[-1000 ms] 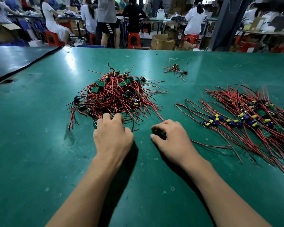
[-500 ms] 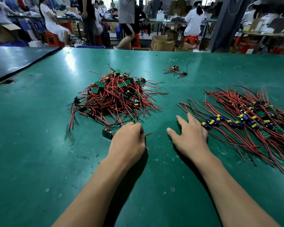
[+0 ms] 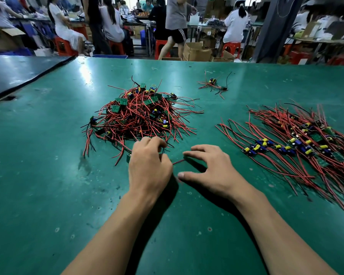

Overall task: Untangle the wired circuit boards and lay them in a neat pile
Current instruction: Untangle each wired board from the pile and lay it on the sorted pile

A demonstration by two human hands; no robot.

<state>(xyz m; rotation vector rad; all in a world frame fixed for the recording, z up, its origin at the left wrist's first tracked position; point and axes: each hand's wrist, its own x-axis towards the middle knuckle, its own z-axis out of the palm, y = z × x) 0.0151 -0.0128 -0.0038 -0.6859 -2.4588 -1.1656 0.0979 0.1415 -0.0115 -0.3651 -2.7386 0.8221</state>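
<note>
While left hand (image 3: 149, 167) curls over a half-hidden circuit board (image 3: 128, 158), grip unclear, right hand (image 3: 209, 170) sits spread, empty, by red wire (image 3: 178, 161).

A tangled heap of red-wired circuit boards (image 3: 141, 116) is lying left on the green table mat (image 3: 38, 175), the straightened pile (image 3: 306, 147) lying right. A small wired cluster (image 3: 213, 85) is sitting behind, between them.

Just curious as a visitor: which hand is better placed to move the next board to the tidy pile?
Probably the right hand: open beside the red wire trailing from the left hand, and nearer the neat pile.
</note>
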